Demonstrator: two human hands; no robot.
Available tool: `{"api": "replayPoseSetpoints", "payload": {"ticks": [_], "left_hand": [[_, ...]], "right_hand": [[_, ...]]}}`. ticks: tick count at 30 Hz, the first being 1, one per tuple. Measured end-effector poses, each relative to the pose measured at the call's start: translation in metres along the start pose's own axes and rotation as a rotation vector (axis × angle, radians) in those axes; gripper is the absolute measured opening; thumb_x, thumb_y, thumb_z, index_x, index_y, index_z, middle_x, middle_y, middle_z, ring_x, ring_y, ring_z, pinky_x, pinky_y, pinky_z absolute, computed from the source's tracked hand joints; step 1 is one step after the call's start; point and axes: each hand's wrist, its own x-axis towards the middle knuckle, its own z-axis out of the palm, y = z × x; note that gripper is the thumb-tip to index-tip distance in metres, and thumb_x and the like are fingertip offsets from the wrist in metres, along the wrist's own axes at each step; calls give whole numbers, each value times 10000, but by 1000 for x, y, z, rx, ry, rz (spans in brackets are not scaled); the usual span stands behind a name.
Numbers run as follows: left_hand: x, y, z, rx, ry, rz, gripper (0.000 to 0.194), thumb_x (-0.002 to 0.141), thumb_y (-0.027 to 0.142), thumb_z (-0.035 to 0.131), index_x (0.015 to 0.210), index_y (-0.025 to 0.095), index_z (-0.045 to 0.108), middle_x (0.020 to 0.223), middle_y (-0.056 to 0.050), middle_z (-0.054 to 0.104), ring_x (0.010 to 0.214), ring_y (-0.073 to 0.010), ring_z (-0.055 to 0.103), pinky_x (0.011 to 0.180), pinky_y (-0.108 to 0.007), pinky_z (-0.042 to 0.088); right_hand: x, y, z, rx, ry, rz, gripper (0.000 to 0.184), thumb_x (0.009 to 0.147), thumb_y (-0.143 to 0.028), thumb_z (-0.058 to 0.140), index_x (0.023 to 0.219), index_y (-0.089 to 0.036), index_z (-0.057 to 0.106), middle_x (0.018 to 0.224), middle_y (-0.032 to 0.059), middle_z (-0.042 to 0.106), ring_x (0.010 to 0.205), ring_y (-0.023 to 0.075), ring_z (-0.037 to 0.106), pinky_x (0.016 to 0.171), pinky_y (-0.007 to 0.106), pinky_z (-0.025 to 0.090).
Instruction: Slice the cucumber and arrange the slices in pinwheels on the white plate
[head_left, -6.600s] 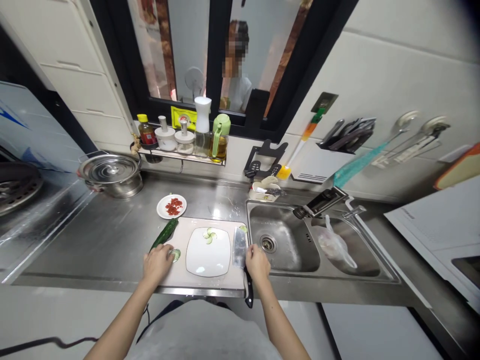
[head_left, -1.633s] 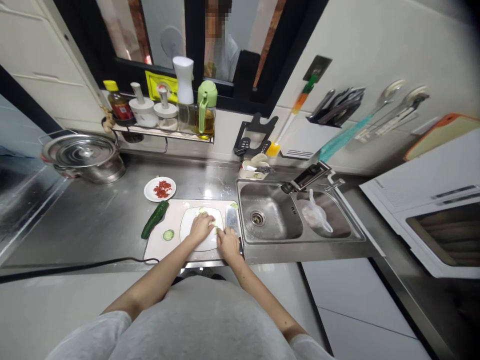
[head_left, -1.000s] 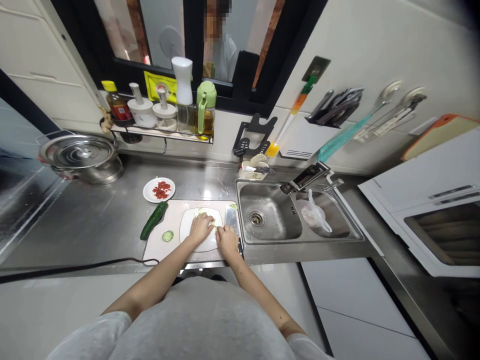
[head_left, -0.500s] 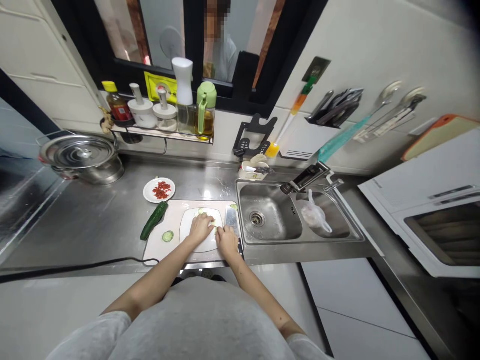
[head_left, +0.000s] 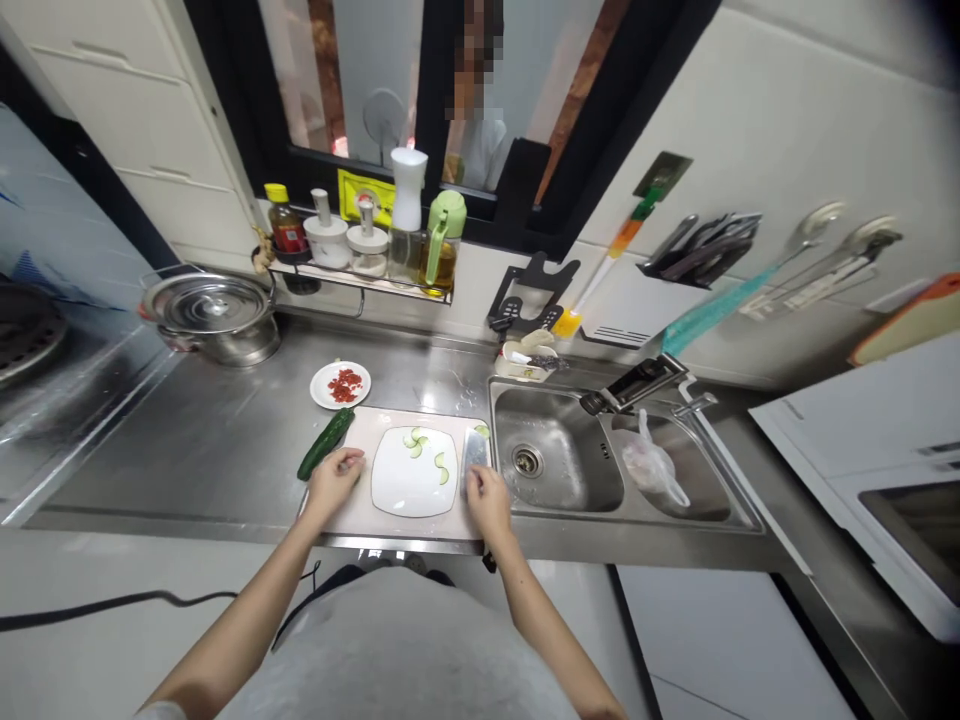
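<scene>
A white square plate (head_left: 405, 490) rests on the pale cutting board (head_left: 360, 520). Thin cucumber slices (head_left: 415, 442) form a small fan near its far edge, and a curved pair of slices (head_left: 442, 468) lies at its right. My left hand (head_left: 334, 487) hovers over the board's left side, fingers loosely bent and apart, hiding the spot beneath. A whole cucumber (head_left: 326, 443) lies just beyond it. Over the cleaver (head_left: 475, 447) at the board's right is my right hand (head_left: 490, 507), its fingers half curled with nothing visible in them. A cucumber end piece (head_left: 482, 431) sits by the blade's tip.
Behind the board stands a small plate of chopped red pieces (head_left: 345, 385). A lidded steel pot (head_left: 240, 340) is at the left, and a double sink (head_left: 555, 480) at the right holds a plastic bag (head_left: 652, 465). Seasoning bottles line a wall rack (head_left: 360, 280).
Both hands have lifted off the plate and moved apart, left to the board's left side, right to the cleaver. The curved pair of slices is now uncovered. The view has shifted.
</scene>
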Motion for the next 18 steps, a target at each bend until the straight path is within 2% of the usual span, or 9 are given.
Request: {"api": "replayPoseSetpoints", "payload": {"ticks": [4, 7, 13, 18], "left_hand": [[-5, -29, -29, 100, 47, -55, 347, 800, 424, 512, 1000, 203, 690, 823, -21, 680, 701, -155, 583, 672, -252, 450], [-8, -34, -35, 203, 49, -53, 291, 812, 379, 525, 987, 217, 693, 902, -41, 691, 774, -174, 609, 708, -264, 449], [-17, -22, -16, 355, -36, -37, 309, 849, 414, 524, 1044, 228, 675, 975, -61, 662, 879, -198, 621, 744, -273, 446], [-19, -15, -4, 434, -44, -37, 293, 881, 376, 498, 1086, 247, 663, 1091, -70, 643, 976, -220, 608, 772, -291, 443]], "right_hand": [[4, 4, -4, 56, 22, 16, 384, 893, -337, 388, 1009, -152, 704, 919, 93, 693, 817, 187, 602, 783, 277, 441], [8, 0, -4, 65, 15, 26, 393, 883, -351, 388, 991, -150, 707, 904, 97, 695, 806, 192, 602, 774, 283, 440], [11, -11, 2, 112, 7, -10, 394, 865, -350, 391, 963, -145, 712, 900, 99, 707, 797, 197, 615, 754, 284, 440], [6, -16, 4, 136, -8, -21, 412, 872, -392, 396, 969, -149, 714, 847, 96, 713, 762, 204, 621, 729, 288, 448]]}}
